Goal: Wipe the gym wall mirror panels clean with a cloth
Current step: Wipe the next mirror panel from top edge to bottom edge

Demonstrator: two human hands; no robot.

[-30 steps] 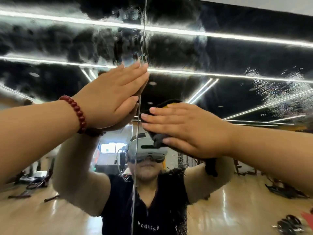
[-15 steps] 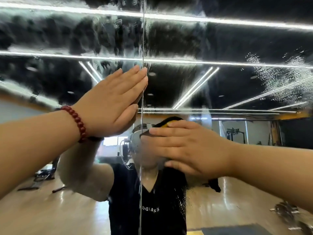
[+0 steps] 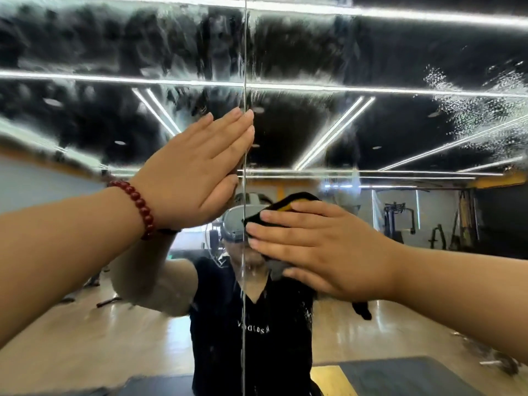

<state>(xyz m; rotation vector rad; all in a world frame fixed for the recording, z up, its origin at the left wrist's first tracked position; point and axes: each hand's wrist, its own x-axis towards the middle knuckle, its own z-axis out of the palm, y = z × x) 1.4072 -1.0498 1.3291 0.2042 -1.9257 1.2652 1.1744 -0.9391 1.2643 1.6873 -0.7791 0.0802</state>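
Seam (image 3: 245, 67) divides panels; left hand (image 3: 197, 172) flat beside it, right hand (image 3: 320, 247) fingers straight, pressing cloth (image 3: 283, 204).

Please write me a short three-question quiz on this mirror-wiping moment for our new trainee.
1. True or false: the left hand rests flat on the mirror beside the vertical seam between panels.
2. Which hand presses the cloth to the glass? A) left B) right C) both
3. Fill in: a patch of unwiped droplets shows at the upper ____ of the mirror.

Key:
1. True; its fingers lie straight, and a red bead bracelet circles that wrist.
2. B; the right hand covers the black and yellow cloth with flat fingers.
3. right
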